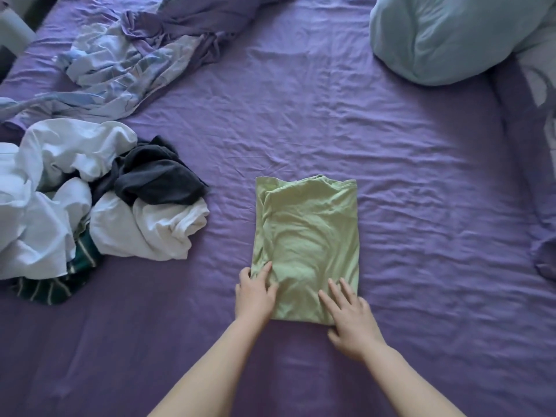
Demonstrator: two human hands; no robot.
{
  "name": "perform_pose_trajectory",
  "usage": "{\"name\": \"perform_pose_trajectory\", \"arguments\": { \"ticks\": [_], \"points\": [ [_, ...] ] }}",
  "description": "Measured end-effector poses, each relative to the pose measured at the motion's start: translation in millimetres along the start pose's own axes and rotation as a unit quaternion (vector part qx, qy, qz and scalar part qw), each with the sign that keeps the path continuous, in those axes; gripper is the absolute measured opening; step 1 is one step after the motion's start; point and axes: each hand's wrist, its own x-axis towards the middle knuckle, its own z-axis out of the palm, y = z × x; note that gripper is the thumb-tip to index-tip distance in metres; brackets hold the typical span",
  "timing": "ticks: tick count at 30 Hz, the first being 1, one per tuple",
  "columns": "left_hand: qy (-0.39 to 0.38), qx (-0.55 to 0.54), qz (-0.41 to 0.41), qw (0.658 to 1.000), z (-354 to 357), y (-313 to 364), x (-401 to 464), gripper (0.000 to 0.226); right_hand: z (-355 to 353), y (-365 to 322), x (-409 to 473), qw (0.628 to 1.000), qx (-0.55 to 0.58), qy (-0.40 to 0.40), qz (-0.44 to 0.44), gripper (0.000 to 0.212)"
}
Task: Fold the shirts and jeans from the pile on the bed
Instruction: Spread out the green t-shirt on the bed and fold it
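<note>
Nearest me, two bare forearms reach in over the purple sheet (421, 224). The left hand (255, 291) lies along the near left edge of the one green shirt (307, 236), fingers loosely bent over the hem; whether it nips the cloth or only presses it, I cannot tell. The right hand (350, 323) lies flat with fingers straight and spread on the near right corner, holding nothing, seemingly to pin the fold and smooth it.

The shirt is a tidy rectangle in the middle of the bed, apart from the rest, which I take to mean it is close to done.

Left of it sits one pile (90, 203): white garments, a dark grey one and a green striped one, too tangled to count, presumably waiting their turn.

Farther off, a crumpled duvet (120, 61) lies at far left and one pale blue pillow (445, 37) at far right.
</note>
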Motion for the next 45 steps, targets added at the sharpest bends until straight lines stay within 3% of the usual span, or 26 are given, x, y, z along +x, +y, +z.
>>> {"name": "perform_pose_trajectory", "arguments": {
  "ticks": [3, 7, 12, 16, 18, 20, 23, 26, 29, 31, 34, 36, 39, 43, 45],
  "points": [
    [-0.018, -0.036, -0.009, 0.999, -0.7, -5.1, 7.4, 0.048, 5.3, 7.1, -7.9, 0.997, 0.020, 0.067, -0.029, 0.094],
    [-0.041, -0.071, 0.001, 0.997, -11.2, -4.8, 7.7, 0.055, 4.1, 16.3, -10.9, 0.977, -0.008, 0.201, -0.078, 0.042],
    [-0.093, -0.066, -0.007, 0.993, -22.6, -2.3, -12.2, 0.046, -5.0, 25.8, -19.7, 0.977, -0.034, 0.178, -0.117, 0.023],
    [-0.151, -0.101, 0.009, 0.983, -28.9, -8.1, -38.4, 0.024, -30.3, 20.7, -37.5, 0.988, -0.006, 0.111, -0.108, 0.023],
    [-0.154, -0.161, -0.016, 0.975, -39.8, -5.7, -48.5, 0.022, -46.7, 18.2, -39.1, 0.988, 0.080, 0.113, -0.070, 0.022],
    [-0.085, -0.212, -0.032, 0.973, -56.2, 1.9, -50.5, 0.020, -66.6, 18.0, -31.6, 0.970, 0.202, 0.131, -0.006, 0.026],
    [0.030, -0.281, 0.007, 0.959, -77.8, 15.3, -37.0, 0.028, -101.4, 21.9, -10.5, 0.926, 0.333, 0.155, 0.090, 0.025],
    [0.019, -0.390, 0.006, 0.921, -95.6, 37.9, -18.0, 0.015, -132.9, 28.0, 14.2, 0.891, 0.396, 0.180, 0.128, 0.028],
    [0.004, -0.435, 0.001, 0.900, -109.5, 56.5, 6.8, 0.020, -145.7, 37.3, 39.9, 0.915, 0.367, 0.129, 0.105, 0.052],
    [-0.030, -0.396, 0.017, 0.918, -112.6, 61.1, 25.8, 0.041, -142.8, 45.7, 57.9, 0.947, 0.293, 0.104, 0.086, 0.060],
    [-0.003, -0.133, 0.065, 0.989, -105.1, 61.7, 55.2, 0.049, -140.0, 54.4, 83.2, 0.952, 0.236, 0.140, 0.139, 0.044],
    [0.045, -0.048, 0.084, 0.994, -98.0, 63.2, 72.1, 0.034, -141.0, 57.2, 100.2, 0.945, 0.228, 0.159, 0.174, 0.029],
    [0.097, -0.006, 0.080, 0.992, -92.6, 66.2, 97.8, 0.018, -137.9, 63.3, 123.6, 0.939, 0.212, 0.179, 0.205, 0.023],
    [0.131, 0.026, 0.065, 0.989, -92.7, 66.8, 125.2, 0.018, -132.9, 74.3, 146.1, 0.923, 0.188, 0.199, 0.270, 0.022],
    [0.180, 0.087, 0.084, 0.976, -87.6, 69.2, 128.2, 0.023, -127.1, 74.3, 152.3, 0.924, 0.172, 0.222, 0.261, 0.028]
  ]
}}
